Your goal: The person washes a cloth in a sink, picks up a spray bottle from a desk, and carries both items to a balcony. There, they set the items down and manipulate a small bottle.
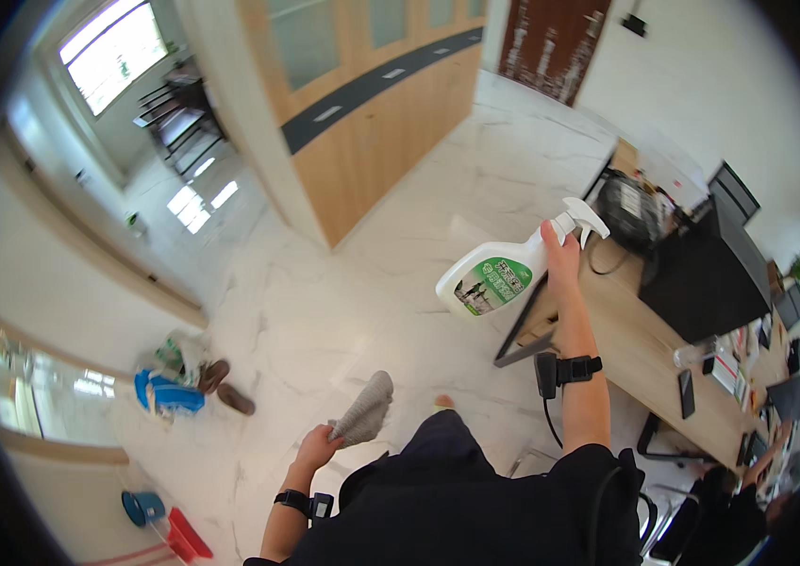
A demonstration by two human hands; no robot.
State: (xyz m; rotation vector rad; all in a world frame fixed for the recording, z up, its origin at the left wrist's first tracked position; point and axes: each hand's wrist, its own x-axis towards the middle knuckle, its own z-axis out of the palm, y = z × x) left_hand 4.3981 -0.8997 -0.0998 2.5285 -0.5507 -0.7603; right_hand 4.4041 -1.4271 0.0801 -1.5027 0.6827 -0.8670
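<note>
My right hand (563,258) grips a white spray bottle (490,272) by its neck, just below the trigger head. The bottle lies tilted in the air, and its green label bears writing. A folded grey cloth (366,410) hangs from my left hand (320,448), which pinches it at one end. Both hands are above the white marble-patterned floor (301,311). To the right of the bottle is the near end of a long wooden desk (626,318).
On the desk are a black box-shaped object (711,269), a black plastic bag (626,212) and a phone (686,393). A wooden cabinet (386,148) stands ahead. Shoes (236,400), a blue bag (170,393), a bucket (143,509) and a red dustpan (186,536) are left. Another person (718,506) sits at right.
</note>
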